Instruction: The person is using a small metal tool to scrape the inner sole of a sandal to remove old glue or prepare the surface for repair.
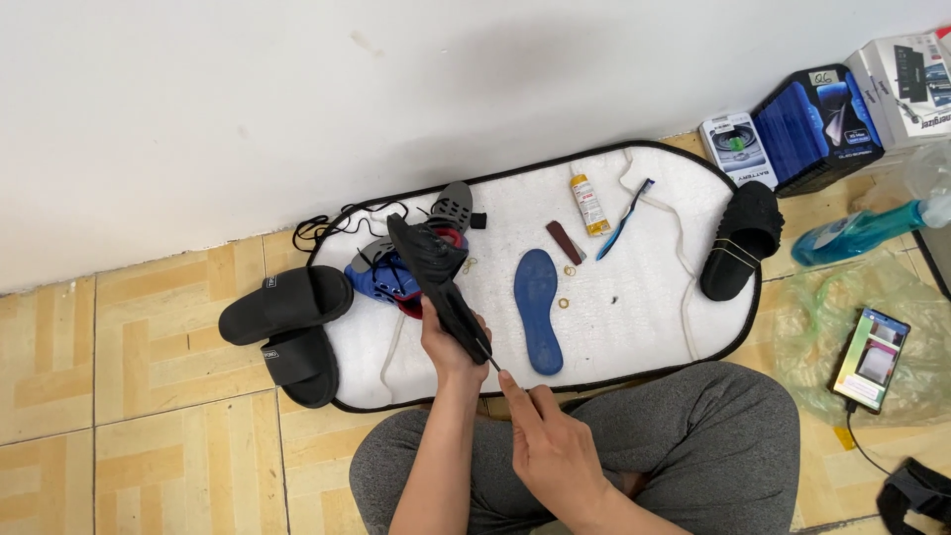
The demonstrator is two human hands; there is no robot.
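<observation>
Sitting on tiled floor at near edge of white mat (634, 327), person in grey trousers (693, 436) works over it. Left hand (451, 347) has fingers wrapped shut around lower end of a black shoe sole (436, 272), held tilted up above mat's left part, toe end pointing away toward wall. Right hand (555, 451), just off mat's near edge, is pinched closed on a thin dark tool (490, 362); tip meets sole's heel end by left thumb. Can't tell what kind of tool, too small.

On mat, left part under the sole: blue/red shoe upper (391, 282) w/ grey piece (454, 203) and black laces (327, 226) trailing off mat's far-left edge. Mat centre: blue insole (538, 307) lying flat. Far side of centre: glue tube (587, 203), dark red strip (565, 243), blue toothbrush (624, 218), all near each other. Mat's right edge: 1 black slipper (741, 240), half on mat.

Left of mat, touching its edge: 2 black slides (287, 327) on floor. Beyond mat's far-right corner: boxes (817, 124) by wall. Right of mat: teal spray bottle (857, 230), and phone (871, 359) w/ screen lit on a greenish plastic bag (822, 327).
</observation>
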